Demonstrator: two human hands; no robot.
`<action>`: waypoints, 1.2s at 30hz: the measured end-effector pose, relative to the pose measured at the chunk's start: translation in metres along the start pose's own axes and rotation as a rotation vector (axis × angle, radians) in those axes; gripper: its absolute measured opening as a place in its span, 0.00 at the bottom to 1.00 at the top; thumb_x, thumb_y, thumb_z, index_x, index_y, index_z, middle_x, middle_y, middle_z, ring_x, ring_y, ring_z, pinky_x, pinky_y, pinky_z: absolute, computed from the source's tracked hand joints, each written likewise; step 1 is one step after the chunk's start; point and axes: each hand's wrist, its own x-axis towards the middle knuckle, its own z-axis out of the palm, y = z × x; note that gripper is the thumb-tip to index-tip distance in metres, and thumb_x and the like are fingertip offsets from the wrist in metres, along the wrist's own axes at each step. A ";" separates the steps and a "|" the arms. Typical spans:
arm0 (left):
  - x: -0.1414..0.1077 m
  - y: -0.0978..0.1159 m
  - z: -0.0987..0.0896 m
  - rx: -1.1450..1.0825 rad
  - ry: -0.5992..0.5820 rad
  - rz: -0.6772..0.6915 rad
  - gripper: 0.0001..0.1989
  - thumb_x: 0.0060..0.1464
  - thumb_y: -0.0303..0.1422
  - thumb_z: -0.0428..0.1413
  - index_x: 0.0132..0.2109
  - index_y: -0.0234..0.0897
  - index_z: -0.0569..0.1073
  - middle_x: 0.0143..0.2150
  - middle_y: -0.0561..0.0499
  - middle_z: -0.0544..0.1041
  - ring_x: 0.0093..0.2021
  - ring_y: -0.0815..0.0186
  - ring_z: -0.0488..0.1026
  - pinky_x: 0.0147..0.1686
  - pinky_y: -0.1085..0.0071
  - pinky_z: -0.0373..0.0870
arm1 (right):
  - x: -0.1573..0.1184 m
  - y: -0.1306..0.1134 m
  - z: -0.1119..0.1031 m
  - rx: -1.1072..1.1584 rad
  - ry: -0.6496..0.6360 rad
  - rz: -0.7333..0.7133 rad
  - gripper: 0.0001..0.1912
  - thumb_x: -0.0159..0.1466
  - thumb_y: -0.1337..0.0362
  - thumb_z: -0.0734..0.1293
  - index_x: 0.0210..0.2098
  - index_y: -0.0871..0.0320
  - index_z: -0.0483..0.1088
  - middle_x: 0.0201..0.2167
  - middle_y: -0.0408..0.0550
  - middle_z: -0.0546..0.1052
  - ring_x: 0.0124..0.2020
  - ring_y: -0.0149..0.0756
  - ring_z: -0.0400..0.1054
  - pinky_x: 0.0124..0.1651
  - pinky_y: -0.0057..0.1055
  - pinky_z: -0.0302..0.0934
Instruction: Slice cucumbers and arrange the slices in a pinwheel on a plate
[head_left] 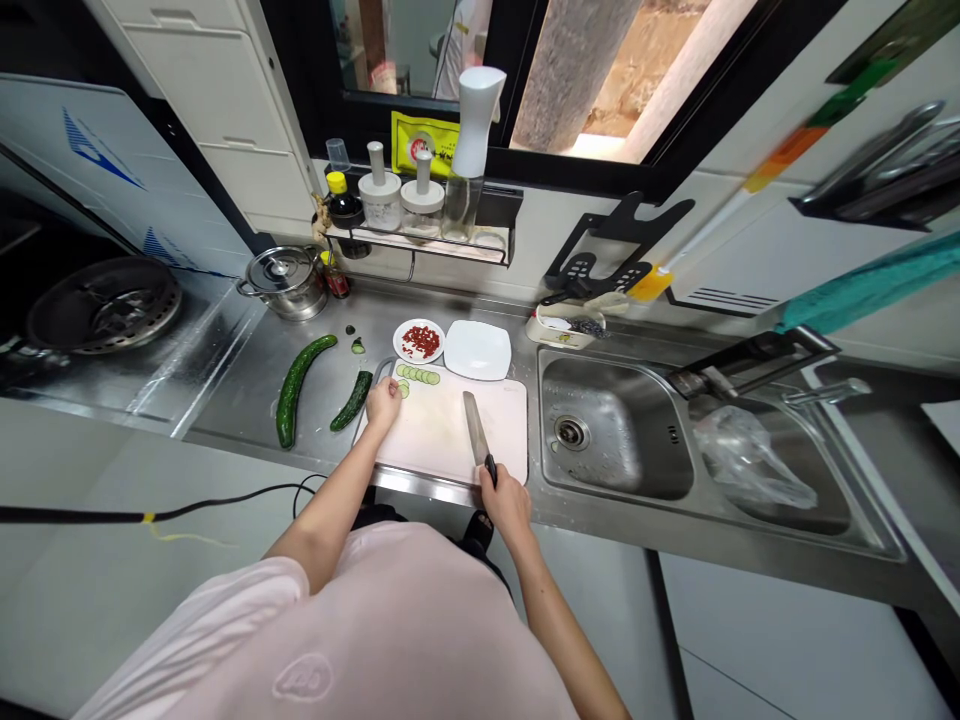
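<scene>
Head: cucumber slices (418, 375) beside left grip (384, 403)

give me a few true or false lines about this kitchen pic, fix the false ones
The right hand holds a kitchen knife by its black handle. True.
The white square plate holds the chopped red food. False: that food is on a small round plate.
The left hand is beside cucumber slices on a white cutting board. True.
A steel pot stands in the sink. False: it stands on the steel counter.
A long cucumber and a shorter cucumber piece lie left of the board. True.
</scene>
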 end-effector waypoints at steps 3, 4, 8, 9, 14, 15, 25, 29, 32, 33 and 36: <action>0.000 0.000 0.000 0.054 0.006 0.008 0.13 0.51 0.31 0.50 0.43 0.38 0.74 0.33 0.49 0.76 0.35 0.66 0.71 0.37 0.73 0.63 | 0.000 0.000 -0.001 0.000 -0.006 0.004 0.26 0.68 0.49 0.48 0.44 0.59 0.67 0.35 0.56 0.76 0.38 0.41 0.70 0.39 0.31 0.53; 0.000 0.000 0.000 0.062 0.007 0.017 0.13 0.51 0.30 0.50 0.43 0.38 0.74 0.34 0.49 0.76 0.35 0.65 0.71 0.37 0.73 0.63 | 0.000 -0.001 -0.001 0.001 -0.010 0.004 0.26 0.68 0.49 0.48 0.44 0.59 0.67 0.35 0.56 0.76 0.38 0.41 0.70 0.39 0.31 0.53; 0.000 -0.001 0.002 0.088 0.021 0.046 0.13 0.51 0.30 0.49 0.43 0.38 0.74 0.36 0.47 0.76 0.36 0.64 0.70 0.38 0.72 0.63 | -0.001 -0.001 -0.003 0.012 -0.017 0.006 0.25 0.68 0.49 0.48 0.43 0.59 0.67 0.35 0.55 0.76 0.38 0.41 0.70 0.39 0.31 0.53; 0.000 -0.002 0.002 0.091 0.028 0.054 0.13 0.51 0.29 0.49 0.43 0.38 0.74 0.37 0.47 0.76 0.36 0.64 0.70 0.38 0.72 0.63 | -0.001 -0.001 -0.003 0.017 -0.017 0.004 0.25 0.68 0.49 0.48 0.43 0.59 0.67 0.35 0.54 0.76 0.38 0.41 0.70 0.39 0.31 0.53; 0.000 -0.004 0.003 0.101 0.037 0.097 0.12 0.51 0.30 0.49 0.41 0.37 0.74 0.38 0.45 0.75 0.37 0.64 0.70 0.40 0.71 0.63 | -0.001 -0.002 -0.003 0.015 -0.013 -0.003 0.25 0.68 0.50 0.48 0.43 0.59 0.67 0.35 0.54 0.76 0.38 0.41 0.70 0.40 0.31 0.53; 0.000 -0.004 0.003 0.108 0.039 0.098 0.11 0.52 0.30 0.49 0.40 0.37 0.75 0.38 0.45 0.75 0.37 0.64 0.70 0.40 0.71 0.63 | -0.001 -0.002 -0.003 0.013 -0.014 -0.002 0.25 0.68 0.50 0.48 0.44 0.59 0.67 0.35 0.54 0.76 0.38 0.41 0.70 0.40 0.31 0.53; -0.004 0.005 0.000 0.058 0.085 0.111 0.12 0.54 0.30 0.47 0.40 0.37 0.74 0.38 0.46 0.74 0.39 0.63 0.70 0.43 0.70 0.64 | -0.002 -0.001 -0.003 0.057 0.000 0.000 0.23 0.68 0.50 0.49 0.42 0.58 0.67 0.33 0.53 0.76 0.37 0.40 0.70 0.37 0.29 0.52; -0.003 0.025 0.002 0.012 0.028 0.180 0.13 0.56 0.31 0.47 0.44 0.37 0.73 0.41 0.46 0.73 0.41 0.63 0.70 0.45 0.70 0.64 | -0.007 0.000 -0.004 0.173 0.056 0.016 0.23 0.68 0.49 0.49 0.41 0.57 0.67 0.32 0.50 0.76 0.34 0.37 0.69 0.32 0.27 0.50; 0.002 0.044 0.007 0.048 -0.060 0.241 0.14 0.56 0.32 0.48 0.47 0.37 0.72 0.44 0.45 0.73 0.45 0.60 0.69 0.48 0.67 0.63 | -0.010 0.002 -0.006 0.244 0.108 0.019 0.23 0.68 0.49 0.49 0.41 0.58 0.67 0.31 0.49 0.76 0.33 0.37 0.68 0.31 0.26 0.49; 0.005 0.050 0.009 0.071 -0.084 0.265 0.15 0.55 0.32 0.49 0.49 0.37 0.72 0.45 0.44 0.72 0.47 0.59 0.68 0.49 0.67 0.62 | -0.011 0.003 -0.007 0.259 0.117 0.017 0.23 0.68 0.50 0.49 0.41 0.58 0.67 0.31 0.49 0.75 0.32 0.37 0.68 0.31 0.26 0.49; 0.013 0.062 0.015 0.147 -0.147 0.301 0.18 0.55 0.35 0.51 0.52 0.40 0.70 0.48 0.43 0.70 0.50 0.56 0.65 0.48 0.65 0.62 | -0.013 0.005 -0.008 0.280 0.123 0.011 0.22 0.67 0.50 0.50 0.41 0.58 0.67 0.31 0.49 0.76 0.32 0.37 0.68 0.31 0.26 0.48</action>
